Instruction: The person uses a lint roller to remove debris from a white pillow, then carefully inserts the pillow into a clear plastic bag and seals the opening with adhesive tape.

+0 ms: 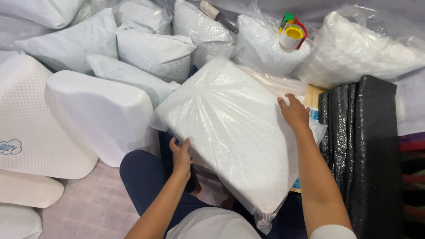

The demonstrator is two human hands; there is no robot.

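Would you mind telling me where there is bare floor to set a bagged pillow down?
One bare patch: tiled floor at lower left, bordered by the white contoured pillows and the person's knee. Elsewhere crowded: bagged pillows behind, black wrapped stack on the right.

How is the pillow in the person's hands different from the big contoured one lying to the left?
The held pillow is sealed in clear, shiny plastic; the contoured pillow is bare. The held one is propped at a tilt by the left hand and right hand; the contoured one lies untouched. Both are white.
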